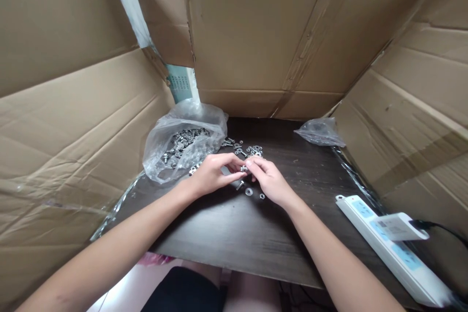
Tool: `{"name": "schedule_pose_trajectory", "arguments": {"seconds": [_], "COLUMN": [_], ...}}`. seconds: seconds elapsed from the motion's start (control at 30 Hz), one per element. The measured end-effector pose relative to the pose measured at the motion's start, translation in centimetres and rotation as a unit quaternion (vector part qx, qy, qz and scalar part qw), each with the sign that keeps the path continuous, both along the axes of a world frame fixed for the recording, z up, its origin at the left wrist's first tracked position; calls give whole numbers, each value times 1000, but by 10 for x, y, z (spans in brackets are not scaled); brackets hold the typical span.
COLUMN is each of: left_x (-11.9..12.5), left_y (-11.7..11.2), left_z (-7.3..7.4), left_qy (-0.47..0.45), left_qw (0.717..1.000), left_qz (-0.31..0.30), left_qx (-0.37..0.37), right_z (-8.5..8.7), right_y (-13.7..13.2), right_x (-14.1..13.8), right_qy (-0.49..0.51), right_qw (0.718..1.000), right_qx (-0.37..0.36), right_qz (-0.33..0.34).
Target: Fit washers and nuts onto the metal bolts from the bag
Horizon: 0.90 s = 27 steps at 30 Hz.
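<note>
Over the dark table, my left hand [215, 173] and my right hand [266, 175] meet with their fingertips around a small metal bolt [243, 169]. Some hardware seems to be threaded on it, too small to make out. Both hands are closed in a pinch on it. Just below them lie a loose bolt [240, 185], a flat washer [249, 191] and a nut [262, 196]. Behind the fingers is a pile of nuts and washers [257, 150], partly covered by my hands. More small metal pieces [193, 169] show beside my left wrist.
A clear plastic bag [153, 148] full of hardware lies open at the left. A smaller plastic bag [321, 131] rests at the back right. A white power strip [380, 234] with a plugged-in charger [398, 226] runs along the right. Cardboard walls [256, 34] enclose the table [226, 234].
</note>
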State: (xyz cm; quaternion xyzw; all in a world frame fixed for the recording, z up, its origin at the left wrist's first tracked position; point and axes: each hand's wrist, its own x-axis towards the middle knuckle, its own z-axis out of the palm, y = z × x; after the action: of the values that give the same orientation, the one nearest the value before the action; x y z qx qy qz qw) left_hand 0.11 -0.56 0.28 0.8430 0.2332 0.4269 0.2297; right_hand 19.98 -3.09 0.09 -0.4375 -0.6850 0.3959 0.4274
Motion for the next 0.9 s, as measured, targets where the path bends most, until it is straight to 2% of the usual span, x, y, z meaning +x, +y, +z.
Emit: {"name": "schedule_pose_trajectory", "arguments": {"seconds": [0.1, 0.27, 0.43, 0.6, 0.77, 0.9], "left_x": [0, 0, 2, 2, 3, 3], "left_y": [0, 1, 0, 0, 1, 1], "left_z": [-1, -1, -1, 0, -4, -5], "left_qy": [-2, -9, -8, -20, -15, -20], "left_qw": [1000, 1000, 1000, 999, 997, 997], "left_qz": [-2, 1, -5, 2, -11, -13], "left_qx": [1, -14, -16, -41, -73, -78], "right_z": [0, -1, -4, -5, -9, -9], "right_y": [0, 0, 1, 1, 3, 2], "right_x": [0, 0, 0, 0, -1, -1], "right_qy": [-7, 45, 9, 43, 17, 40], "right_qw": [999, 999, 999, 999, 1000, 999], "right_qx": [10, 0, 4, -22, -9, -16], "right_qz": [-45, 2, -46, 9, -12, -11]}}
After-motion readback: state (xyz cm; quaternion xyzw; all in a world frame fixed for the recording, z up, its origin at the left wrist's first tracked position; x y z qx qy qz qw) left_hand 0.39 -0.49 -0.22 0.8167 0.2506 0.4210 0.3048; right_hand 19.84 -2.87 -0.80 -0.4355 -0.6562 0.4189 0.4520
